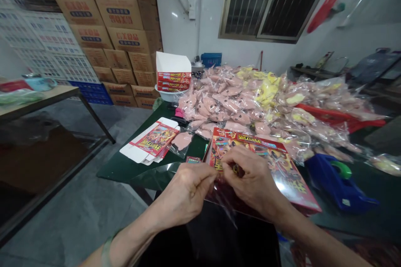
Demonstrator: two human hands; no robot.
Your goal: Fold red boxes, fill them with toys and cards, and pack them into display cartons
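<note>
My left hand (184, 194) and my right hand (253, 181) are both pinched on the edge of a clear plastic wrapper (224, 200) that goes round a flat red printed box (282, 167). The box lies tilted on the dark green table (125, 167) just in front of me. The fingertips of the two hands nearly meet at the box's near left corner.
A big heap of pink and yellow bagged toys (250, 100) fills the table's back. Flat unfolded red-and-white cartons (152, 142) lie at left. A blue tape dispenser (335, 179) sits at right. Stacked red boxes (173, 73) and brown cartons (119, 33) stand behind.
</note>
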